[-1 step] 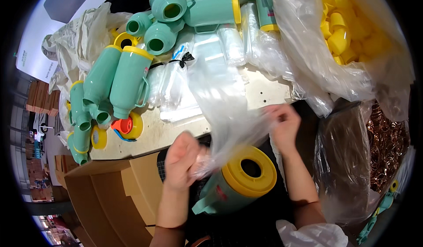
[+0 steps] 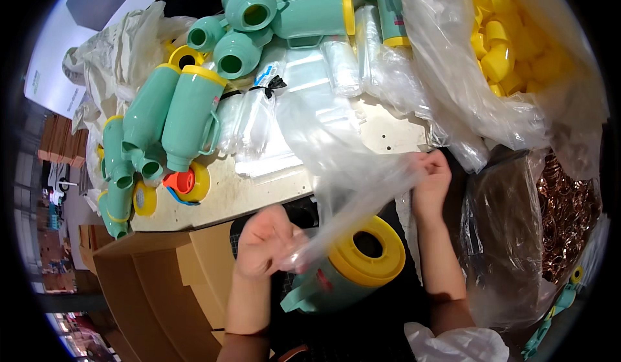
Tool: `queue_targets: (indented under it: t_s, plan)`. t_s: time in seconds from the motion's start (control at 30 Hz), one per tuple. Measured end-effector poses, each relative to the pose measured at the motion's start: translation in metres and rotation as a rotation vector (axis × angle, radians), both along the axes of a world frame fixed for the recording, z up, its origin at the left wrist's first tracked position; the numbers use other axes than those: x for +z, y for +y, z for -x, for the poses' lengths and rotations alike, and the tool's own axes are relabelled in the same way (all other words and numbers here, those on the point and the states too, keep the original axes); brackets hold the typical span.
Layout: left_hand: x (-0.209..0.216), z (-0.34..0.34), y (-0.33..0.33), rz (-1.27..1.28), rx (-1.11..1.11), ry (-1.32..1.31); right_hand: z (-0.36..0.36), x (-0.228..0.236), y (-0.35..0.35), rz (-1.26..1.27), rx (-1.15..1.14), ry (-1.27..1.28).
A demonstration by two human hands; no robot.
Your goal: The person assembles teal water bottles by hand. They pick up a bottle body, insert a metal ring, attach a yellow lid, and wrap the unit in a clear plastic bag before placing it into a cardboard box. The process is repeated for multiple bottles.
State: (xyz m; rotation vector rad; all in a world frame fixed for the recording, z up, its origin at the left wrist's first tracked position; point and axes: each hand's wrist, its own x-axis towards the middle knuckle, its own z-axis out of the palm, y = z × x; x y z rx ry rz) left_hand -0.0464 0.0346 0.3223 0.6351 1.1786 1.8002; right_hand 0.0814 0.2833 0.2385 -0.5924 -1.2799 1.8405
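Observation:
Between my two hands a clear plastic bag [image 2: 349,174] is stretched out, its far end trailing over the table. My left hand [image 2: 265,240] pinches one side of its edge, and my right hand [image 2: 430,171] pinches the other. Below the bag, on my lap, a green flask body [image 2: 323,287] with a handle stands tilted. Its yellow base ring [image 2: 381,258] faces up, with a dark round hole in the middle. Part of the bag passes in front of the flask's left side.
Green flask bodies [image 2: 194,116] lie on the white table [image 2: 388,129], beside stacked clear bags [image 2: 310,71] and tape rolls [image 2: 145,198]. A plastic sack of yellow parts [image 2: 498,52] sits at far right, above copper-coloured rings [image 2: 566,213]. An open cardboard box [image 2: 155,284] stands at left.
My hands have drawn slightly apart, the right one moving right and the left one a little left. The bag's edge is now pulled wider between them. The flask stays on my lap.

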Motion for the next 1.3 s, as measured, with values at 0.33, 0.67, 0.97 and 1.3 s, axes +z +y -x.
queue_targets:
  t_s: [0.33, 0.67, 0.97, 1.3]
  plan:
    - [0.013, -0.045, -0.067, 0.153, 0.210, 1.038, -0.101, -0.002, -0.128, -0.968, 0.128, -0.346]
    - [-0.085, -0.186, -0.211, 0.786, 1.338, 0.764, -0.039, 0.011, -0.240, -0.403, 1.666, -0.295]
    - [-0.001, -0.154, -0.475, 1.789, 0.571, 1.274, -0.015, 0.062, -0.374, -0.188, 2.099, -0.102]
    - [-0.239, -0.247, -0.577, 1.845, -0.334, 0.768, 0.049, 0.031, -0.156, -0.291, 0.944, -0.352]
